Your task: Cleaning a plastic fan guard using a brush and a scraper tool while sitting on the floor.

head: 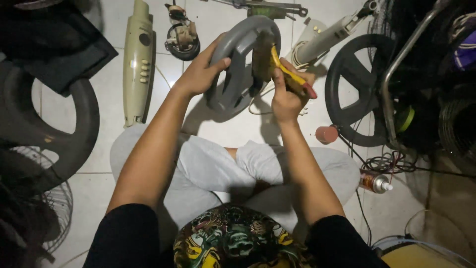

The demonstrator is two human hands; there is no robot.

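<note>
- White tiled floor (99, 198), dimly lit, cluttered with fan parts; person seated cross-legged, grey trousers at centre of frame.
- Left hand (201, 72), upper centre: fingers wrapped over the left rim of a grey round base (238, 44), thumb pressed on its face. Clenched on the base, holding it tilted, raised off the floor.
- Right hand (287, 94), just right of the base: closed around the yellow-and-red handles of pliers (290, 77). Tool tip points up-left and meets the base near a dark block at its middle; exact contact point cannot be told.
- Thin wire hangs from the base below the hands.
- Beige control panel (138, 64) with a row of buttons lies flat on the floor, upper left, well apart from the hands.
- Small motor part (182, 34) at top, between panel and base.
- Beige fan column (325, 37), upper right, lying aslant behind the right hand.
- Black round base (354, 89), right of frame, beside a metal tube and dark fan guards.
- Small red cap (326, 134) on the floor just right of the right forearm.
- Spray can (374, 182) lying on its side, lower right, near a coil of black cable.
- Black tyre (74, 129) and wire fan guard at left edge.
</note>
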